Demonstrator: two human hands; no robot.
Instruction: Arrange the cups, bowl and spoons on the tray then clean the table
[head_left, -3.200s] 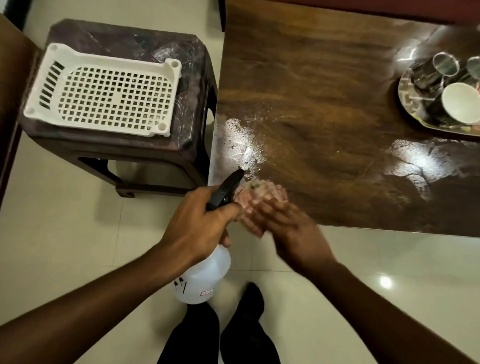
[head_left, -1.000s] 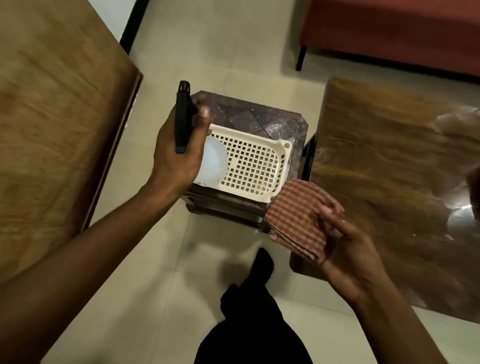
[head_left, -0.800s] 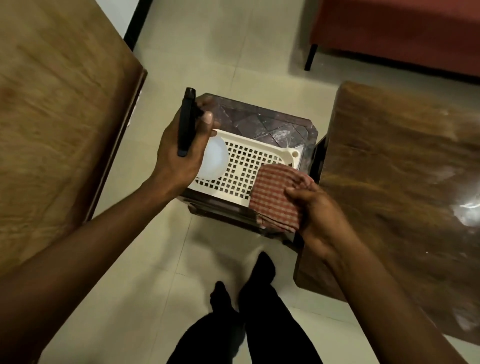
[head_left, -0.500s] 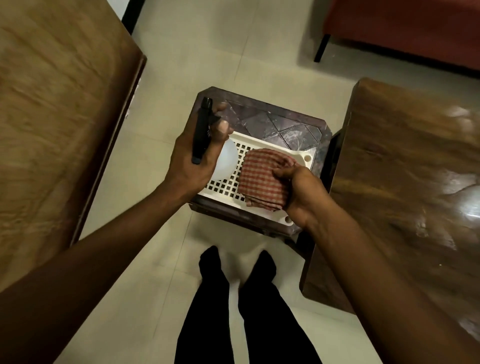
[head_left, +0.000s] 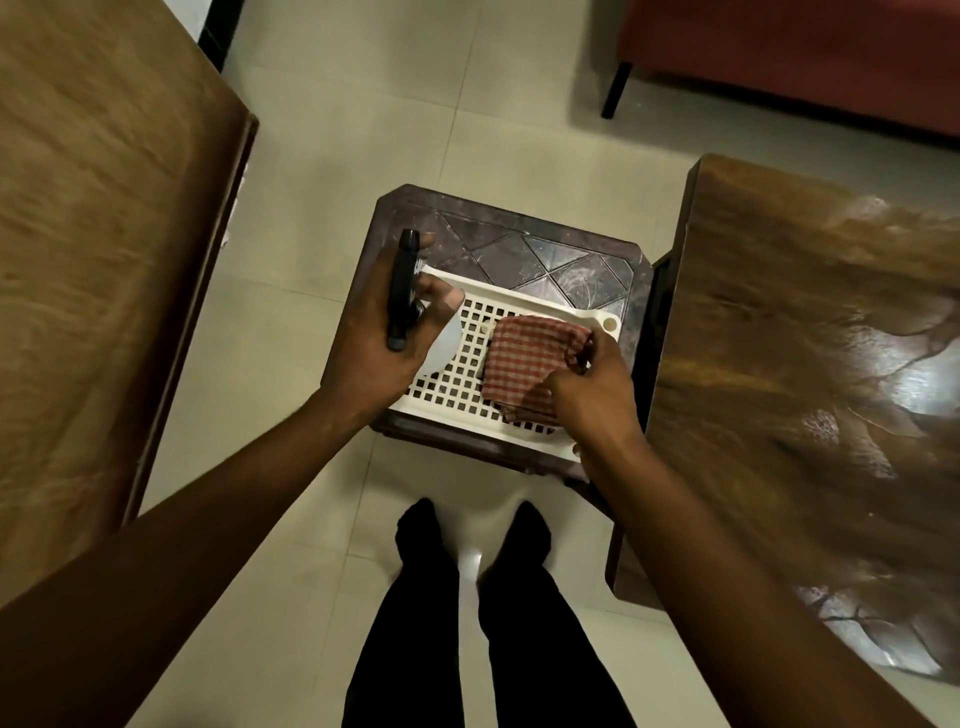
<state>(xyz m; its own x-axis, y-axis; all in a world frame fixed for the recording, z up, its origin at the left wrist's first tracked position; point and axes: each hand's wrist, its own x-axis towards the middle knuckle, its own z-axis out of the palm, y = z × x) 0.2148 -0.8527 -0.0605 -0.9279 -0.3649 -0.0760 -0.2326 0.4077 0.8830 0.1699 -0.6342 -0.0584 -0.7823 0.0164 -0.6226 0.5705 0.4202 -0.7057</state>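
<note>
My left hand (head_left: 371, 332) grips a white spray bottle (head_left: 439, 345) by its black trigger head (head_left: 402, 288), holding it over the left end of a white perforated basket (head_left: 514, 304). A folded red checked cloth (head_left: 524, 358) lies in the basket's right half, and my right hand (head_left: 587, 387) rests on it, fingertips pinching its right edge. The basket sits on a dark plastic stool (head_left: 524, 249). The glossy dark wooden table (head_left: 810, 374) is at the right, with wet streaks on its surface. The metal tray with cups is out of view.
A light wooden surface (head_left: 98, 260) fills the left side. A red sofa (head_left: 810, 47) with a black leg stands at the top right. My legs in black trousers (head_left: 483, 613) stand on the pale tiled floor (head_left: 291, 364) just below the stool.
I have turned from the table to the stool. My right hand carried the cloth off the table into the basket. My left hand brought the spray bottle over the basket's left end.
</note>
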